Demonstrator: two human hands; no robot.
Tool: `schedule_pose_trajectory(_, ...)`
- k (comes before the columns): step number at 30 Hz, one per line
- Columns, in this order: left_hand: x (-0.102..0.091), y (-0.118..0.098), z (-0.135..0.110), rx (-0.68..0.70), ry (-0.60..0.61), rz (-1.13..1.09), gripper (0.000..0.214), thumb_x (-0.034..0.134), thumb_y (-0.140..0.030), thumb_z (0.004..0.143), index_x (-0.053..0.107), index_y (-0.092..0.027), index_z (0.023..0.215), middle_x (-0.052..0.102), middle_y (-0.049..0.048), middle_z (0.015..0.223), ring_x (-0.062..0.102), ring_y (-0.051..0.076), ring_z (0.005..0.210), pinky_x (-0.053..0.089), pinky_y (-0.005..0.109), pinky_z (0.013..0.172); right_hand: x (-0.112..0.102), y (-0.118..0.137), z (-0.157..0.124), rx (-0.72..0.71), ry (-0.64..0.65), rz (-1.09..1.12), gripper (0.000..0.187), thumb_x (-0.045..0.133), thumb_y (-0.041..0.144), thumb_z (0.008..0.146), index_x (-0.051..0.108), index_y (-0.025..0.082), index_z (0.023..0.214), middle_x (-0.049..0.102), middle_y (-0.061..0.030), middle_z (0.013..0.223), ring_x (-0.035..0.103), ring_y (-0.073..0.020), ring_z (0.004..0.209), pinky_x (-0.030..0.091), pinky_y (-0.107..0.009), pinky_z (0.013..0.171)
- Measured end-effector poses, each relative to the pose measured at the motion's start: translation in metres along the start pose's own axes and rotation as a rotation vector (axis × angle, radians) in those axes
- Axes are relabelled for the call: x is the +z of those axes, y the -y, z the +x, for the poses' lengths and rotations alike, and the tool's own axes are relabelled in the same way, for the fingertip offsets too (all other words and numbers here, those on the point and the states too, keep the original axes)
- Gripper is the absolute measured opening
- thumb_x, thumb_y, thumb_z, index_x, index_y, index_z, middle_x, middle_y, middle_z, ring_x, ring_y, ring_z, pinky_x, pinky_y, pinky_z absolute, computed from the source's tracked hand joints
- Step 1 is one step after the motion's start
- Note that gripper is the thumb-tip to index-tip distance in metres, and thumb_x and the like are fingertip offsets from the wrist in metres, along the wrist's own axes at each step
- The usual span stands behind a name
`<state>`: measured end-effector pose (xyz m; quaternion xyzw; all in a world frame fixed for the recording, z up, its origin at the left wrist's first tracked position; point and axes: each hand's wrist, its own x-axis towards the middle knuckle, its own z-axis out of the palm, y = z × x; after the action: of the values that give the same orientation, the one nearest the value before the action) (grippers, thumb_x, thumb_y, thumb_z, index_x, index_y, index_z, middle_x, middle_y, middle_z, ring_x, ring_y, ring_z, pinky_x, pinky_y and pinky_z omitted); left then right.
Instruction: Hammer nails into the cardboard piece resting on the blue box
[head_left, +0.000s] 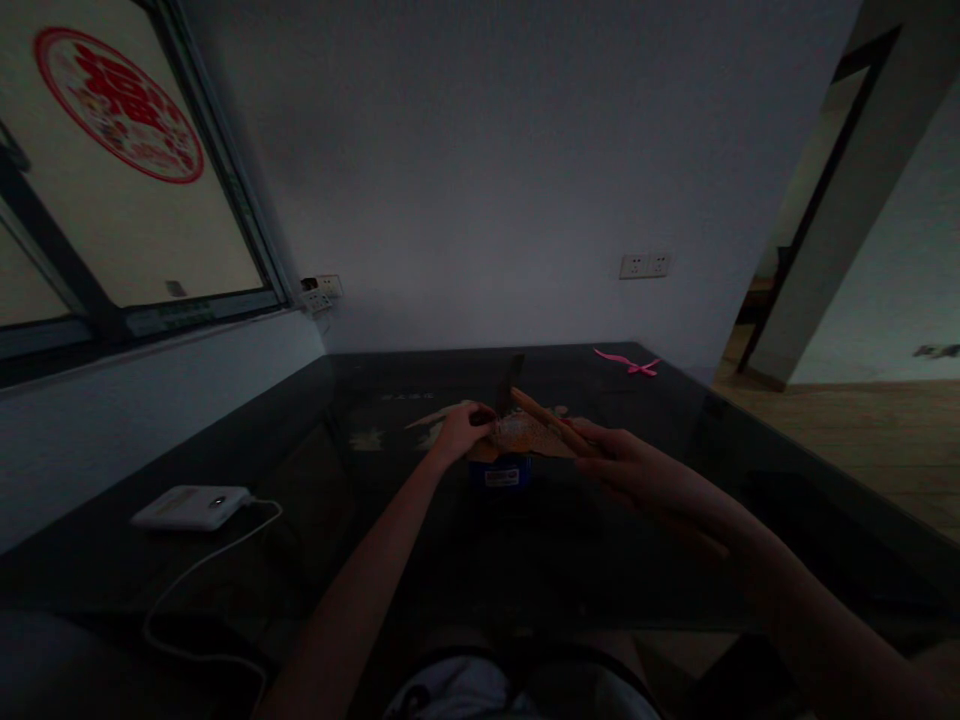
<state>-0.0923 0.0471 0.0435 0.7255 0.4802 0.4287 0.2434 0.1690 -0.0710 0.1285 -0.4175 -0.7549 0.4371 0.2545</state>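
My right hand (611, 448) is wrapped around the wooden handle of a tool (544, 412). The tool's dark, flat head (510, 376) points up at the handle's far end, and its exact kind is hard to make out. Below the tool lies an orange-brown piece with a speckled, scaly-looking surface (521, 433). It rests on a blue container with a white label (501, 474). At the piece's left end, my left hand (465, 430) has its fingers bent and closed on it. Dim light hides the fingertips.
The dark, glossy table (315, 560) reaches to the wall. A white power bank (196, 507) with a white cable (202, 565) lies at left. A pink strap (637, 367) lies at the far right corner. Wall sockets (645, 266) are above the table.
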Motion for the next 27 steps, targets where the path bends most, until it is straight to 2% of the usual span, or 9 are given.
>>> schedule_pose_trajectory(9, 0.000, -0.014, 0.001, -0.020, 0.009, 0.158, 0.015, 0.063, -0.023, 0.070, 0.069, -0.013, 0.080, 0.069, 0.0056, 0.080, 0.063, 0.018, 0.076, 0.048, 0.030, 0.075, 0.003, 0.011, 0.006, 0.016, -0.007, -0.014, 0.043, 0.050, 0.024, 0.076, 0.051, 0.013, 0.118, 0.049, 0.0047, 0.059, 0.039, -0.0066, 0.040, 0.032, -0.018, 0.035)
schedule_pose_trajectory(12, 0.000, -0.015, 0.001, -0.042, 0.003, 0.197, 0.017, 0.064, -0.024, 0.070, 0.070, -0.012, 0.081, 0.069, 0.0065, 0.081, 0.063, 0.019, 0.074, 0.047, 0.030, 0.073, 0.003, 0.010, 0.012, -0.082, -0.014, -0.096, 0.038, 0.053, 0.022, 0.074, 0.058, 0.014, 0.111, 0.059, -0.0009, 0.075, 0.051, -0.0103, 0.055, 0.041, -0.020, 0.047)
schedule_pose_trajectory(15, 0.001, -0.015, 0.000, -0.048, -0.003, 0.225, 0.020, 0.064, -0.026, 0.070, 0.069, -0.011, 0.082, 0.069, 0.0075, 0.082, 0.063, 0.020, 0.075, 0.047, 0.030, 0.071, 0.002, 0.008, 0.015, -0.165, -0.016, -0.143, 0.037, 0.054, 0.021, 0.073, 0.060, 0.015, 0.109, 0.062, -0.0028, 0.089, 0.055, -0.0140, 0.070, 0.044, -0.022, 0.058)
schedule_pose_trajectory(21, 0.001, -0.016, -0.002, -0.028, 0.013, 0.210, 0.015, 0.062, -0.024, 0.072, 0.069, -0.013, 0.080, 0.069, 0.0061, 0.078, 0.062, 0.019, 0.075, 0.047, 0.030, 0.073, 0.001, 0.014, 0.010, -0.064, -0.015, -0.104, 0.036, 0.052, 0.021, 0.075, 0.058, 0.014, 0.110, 0.055, 0.0012, 0.068, 0.044, -0.0080, 0.048, 0.036, -0.018, 0.041)
schedule_pose_trajectory(24, 0.002, -0.014, 0.000, -0.019, 0.012, 0.185, 0.013, 0.062, -0.022, 0.072, 0.068, -0.013, 0.079, 0.068, 0.0056, 0.078, 0.062, 0.018, 0.075, 0.047, 0.030, 0.074, 0.001, 0.013, 0.006, -0.034, -0.005, -0.046, 0.038, 0.052, 0.023, 0.076, 0.055, 0.015, 0.112, 0.051, 0.0026, 0.065, 0.041, -0.0065, 0.044, 0.032, -0.017, 0.037)
schedule_pose_trajectory(27, -0.001, -0.015, -0.002, 0.039, -0.010, 0.112, 0.021, 0.063, -0.019, 0.070, 0.064, -0.013, 0.091, 0.067, 0.0055, 0.085, 0.061, 0.016, 0.078, 0.048, 0.027, 0.073, 0.002, 0.003, 0.003, -0.030, -0.022, 0.023, 0.044, 0.054, 0.026, 0.075, 0.052, 0.017, 0.118, 0.050, 0.0037, 0.065, 0.040, -0.0064, 0.043, 0.032, -0.017, 0.036)
